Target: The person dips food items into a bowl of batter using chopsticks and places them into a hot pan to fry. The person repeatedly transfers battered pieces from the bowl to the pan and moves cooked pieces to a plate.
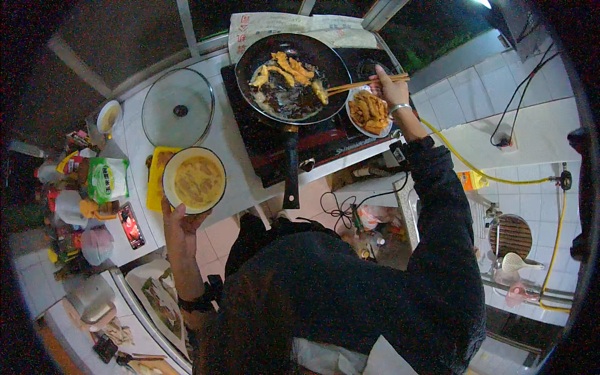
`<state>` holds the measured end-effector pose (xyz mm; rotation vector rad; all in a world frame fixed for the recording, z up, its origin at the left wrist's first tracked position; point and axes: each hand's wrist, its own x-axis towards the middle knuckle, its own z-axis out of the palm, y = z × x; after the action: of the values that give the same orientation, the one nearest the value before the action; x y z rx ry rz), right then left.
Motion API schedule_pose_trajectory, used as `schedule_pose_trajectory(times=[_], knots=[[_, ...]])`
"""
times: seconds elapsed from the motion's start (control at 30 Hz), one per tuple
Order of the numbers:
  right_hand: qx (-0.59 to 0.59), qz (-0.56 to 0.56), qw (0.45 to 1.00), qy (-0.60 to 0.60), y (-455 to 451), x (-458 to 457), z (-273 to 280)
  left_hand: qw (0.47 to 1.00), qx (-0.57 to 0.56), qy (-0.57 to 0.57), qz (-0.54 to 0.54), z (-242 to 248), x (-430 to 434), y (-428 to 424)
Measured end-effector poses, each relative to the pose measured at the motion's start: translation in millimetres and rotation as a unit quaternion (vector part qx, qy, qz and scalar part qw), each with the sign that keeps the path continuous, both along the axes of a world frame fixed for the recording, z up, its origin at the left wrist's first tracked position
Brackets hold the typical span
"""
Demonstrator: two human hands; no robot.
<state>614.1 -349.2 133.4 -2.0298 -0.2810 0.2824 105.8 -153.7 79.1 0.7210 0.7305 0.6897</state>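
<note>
My right hand (393,90) grips a pair of wooden chopsticks (356,84). Their tips meet a pale battered piece (320,93) at the right side of a black frying pan (293,44). Several golden battered strips (293,68) lie in bubbling oil there. Just below my right hand, a white plate (370,133) is heaped with fried strips (368,110). My left hand (180,222) holds a pale, dark-rimmed bowl (168,176) from its near side, thumb by the rim. Inside the bowl are pieces in yellow batter (199,178). The pan's black handle (291,173) points towards me, untouched.
The pan sits on a black gas stove (262,154). A glass lid (164,108), yellow tray (157,192), green-and-white packet (108,179) and lit phone (131,226) occupy the left counter. A yellow hose (473,171) crosses at right. A black cable (344,213) hangs below the stove.
</note>
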Motion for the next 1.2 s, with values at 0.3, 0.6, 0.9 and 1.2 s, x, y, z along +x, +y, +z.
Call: schedule_pose_trajectory(times=[0.3,0.6,0.9,1.2], knots=[[0.093,-0.045,0.993,0.054,-12.8,8.0,-10.4,0.999,-0.028,0.025,-0.013,-4.3,-0.8,7.8],[-0.022,0.098,0.964,-0.245,-8.6,-37.6,15.2,0.999,-0.027,0.013,-0.021,-1.3,8.0,8.6],[0.013,0.314,0.882,-0.351,43.1,-69.9,8.5,0.999,-0.008,0.03,-0.044,-2.9,10.8,10.1],[-0.071,0.266,0.897,-0.347,18.6,-68.3,40.2,0.999,-0.02,-0.008,-0.024,-3.4,7.6,8.6]])
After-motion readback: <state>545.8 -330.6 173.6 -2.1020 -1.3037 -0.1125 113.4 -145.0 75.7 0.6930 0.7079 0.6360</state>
